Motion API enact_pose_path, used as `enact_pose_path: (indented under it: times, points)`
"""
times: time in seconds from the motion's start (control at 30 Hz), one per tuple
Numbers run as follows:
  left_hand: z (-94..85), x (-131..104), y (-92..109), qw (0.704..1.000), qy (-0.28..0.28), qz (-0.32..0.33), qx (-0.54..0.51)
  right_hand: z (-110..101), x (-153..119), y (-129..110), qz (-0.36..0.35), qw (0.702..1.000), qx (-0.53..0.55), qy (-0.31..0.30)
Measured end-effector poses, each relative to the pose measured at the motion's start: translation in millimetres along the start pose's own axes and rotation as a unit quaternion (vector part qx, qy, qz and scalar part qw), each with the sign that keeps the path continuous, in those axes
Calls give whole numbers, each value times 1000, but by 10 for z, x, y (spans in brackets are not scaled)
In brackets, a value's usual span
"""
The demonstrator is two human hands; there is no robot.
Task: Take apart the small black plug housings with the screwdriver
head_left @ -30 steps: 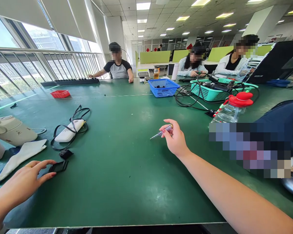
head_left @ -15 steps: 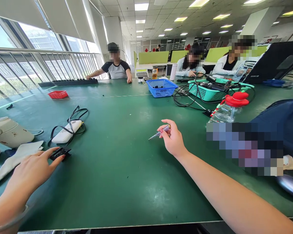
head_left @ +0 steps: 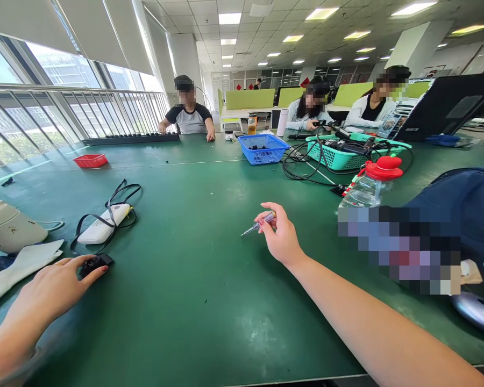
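My left hand (head_left: 52, 285) is at the left side of the green table, its thumb and fingers closed around a small black plastic part (head_left: 94, 265). The part is at the tabletop, and the fingers cover some of its edge. Over the middle of the table, my right hand (head_left: 281, 236) pinches a small screwdriver (head_left: 269, 217) with a clear handle. Its thin metal shaft points left and slightly down. The tip looks clear of any other object.
A white device (head_left: 100, 228) with a black strap lies beyond my left hand, near a pale cloth (head_left: 22, 269). Farther off are a red tray (head_left: 90, 160), a blue basket (head_left: 263, 153) and a green basket (head_left: 339, 156) with cables. A bottle (head_left: 361, 193) stands right. Several people sit opposite.
The black part in my left hand now lies a little lower and flatter. My right hand keeps the screwdriver in nearly the same place. The person opposite has shifted a long black strip rightward.
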State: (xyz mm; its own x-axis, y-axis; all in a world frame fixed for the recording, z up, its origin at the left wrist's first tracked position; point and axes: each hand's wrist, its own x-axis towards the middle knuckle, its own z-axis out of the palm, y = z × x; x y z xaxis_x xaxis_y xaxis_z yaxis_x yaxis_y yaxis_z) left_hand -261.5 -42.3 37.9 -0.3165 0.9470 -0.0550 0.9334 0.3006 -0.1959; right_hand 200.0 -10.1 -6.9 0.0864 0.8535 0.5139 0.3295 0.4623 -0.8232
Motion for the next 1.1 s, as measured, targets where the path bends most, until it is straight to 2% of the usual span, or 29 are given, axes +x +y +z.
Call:
enact_pose_path:
  times: [0.07, 0.13, 0.23, 0.37, 0.43, 0.53, 0.63, 0.8, 0.9, 1.1]
  points:
    - [-87, -90, 163, 1000, -10, 17, 16, 6, -2, 3, -4, 1000, -1, -1]
    - [-202, -241, 430, 997, 27, 74, 26, 11, -5, 9, -11, 1000, -4, -1]
    - [-425, -532, 992, 973, 102, 206, -22, 6, -11, 16, -26, 999, -20, 1]
    - [-683, -813, 1796, 915, 146, 365, -89, -26, -29, -24, -108, 991, -73, 11]
    - [-715, -842, 2119, 892, 152, 413, -103, -41, -46, -69, -172, 980, -104, 2]
    - [-633, -770, 2445, 882, 135, 440, -102, -42, -71, -134, -233, 963, -136, -12]
    - [-479, -650, 2588, 886, 112, 438, -103, -30, -84, -159, -241, 959, -147, -36]
    - [-259, -473, 2593, 874, 86, 434, -199, -30, -83, -143, -198, 968, -144, -52]
    - [-182, -395, 2578, 867, 79, 430, -241, -38, -84, -149, -185, 973, -132, -32]
    - [-103, -329, 2598, 859, 60, 416, -293, -28, -124, -177, -210, 976, -59, 27]
